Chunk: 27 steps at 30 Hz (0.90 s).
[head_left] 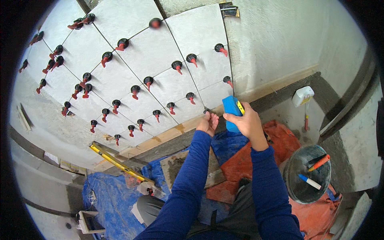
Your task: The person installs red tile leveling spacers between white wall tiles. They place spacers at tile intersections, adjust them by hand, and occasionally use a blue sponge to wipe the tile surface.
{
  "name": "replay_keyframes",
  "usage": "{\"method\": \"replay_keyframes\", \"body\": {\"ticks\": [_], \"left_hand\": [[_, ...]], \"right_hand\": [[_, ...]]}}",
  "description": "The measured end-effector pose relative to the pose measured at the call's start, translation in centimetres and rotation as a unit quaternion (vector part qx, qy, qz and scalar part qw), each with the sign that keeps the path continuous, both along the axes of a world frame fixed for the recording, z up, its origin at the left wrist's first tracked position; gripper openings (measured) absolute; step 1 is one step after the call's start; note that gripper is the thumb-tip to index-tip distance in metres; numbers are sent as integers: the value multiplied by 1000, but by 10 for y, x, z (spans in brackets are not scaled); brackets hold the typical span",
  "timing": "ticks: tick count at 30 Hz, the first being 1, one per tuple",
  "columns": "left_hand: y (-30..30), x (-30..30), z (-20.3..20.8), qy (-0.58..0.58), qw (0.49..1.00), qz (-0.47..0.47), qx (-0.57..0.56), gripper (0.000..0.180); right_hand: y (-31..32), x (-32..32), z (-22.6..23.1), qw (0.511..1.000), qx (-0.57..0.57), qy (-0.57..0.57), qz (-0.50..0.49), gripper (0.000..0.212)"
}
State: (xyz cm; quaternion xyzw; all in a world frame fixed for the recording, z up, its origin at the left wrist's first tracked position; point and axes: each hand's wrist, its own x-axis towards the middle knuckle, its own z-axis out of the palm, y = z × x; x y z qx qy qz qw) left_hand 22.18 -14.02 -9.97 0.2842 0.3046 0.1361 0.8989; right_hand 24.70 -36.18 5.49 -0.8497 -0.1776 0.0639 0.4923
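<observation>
Pale grey tiles (138, 66) cover the wall, with black-and-red tile levelling clips (148, 82) standing out of their joints. My left hand (209, 123) is at the lower tile edge, fingers curled and fingertips closed on a small black piece (206, 110), perhaps a clip part. Just to its right, my right hand (249, 122) grips a blue block (231, 110), which looks like a sponge, close to the bottom tile corner. A yellow strip with dark marks (240, 108) shows between that block and my fingers; its kind I cannot make out.
A wooden batten (176, 130) runs beneath the tiles. One yellow spirit level (120, 163) leans at the left. Blue (116, 204) and orange (236, 172) sheets cover the floor. At right stand a black bucket (294, 188) with orange- and blue-handled tools, and a white container (303, 96).
</observation>
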Motion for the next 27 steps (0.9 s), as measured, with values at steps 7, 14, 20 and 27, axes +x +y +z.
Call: {"method": "replay_keyframes", "body": {"ticks": [7,14,20,27], "left_hand": [[-8,-6,-5,-26,997,52,-54,22],[0,3,-11,-41,992,79,-92,17],[4,4,-14,-21,997,15,76,18],[-22,2,12,178,929,57,320,19]], "right_hand": [[2,-7,8,1000,13,-4,5,87],[-1,-5,12,1000,2,-2,-17,84],[-4,-6,17,1000,3,16,-22,86],[-6,-6,23,1000,-2,26,-17,85]]}}
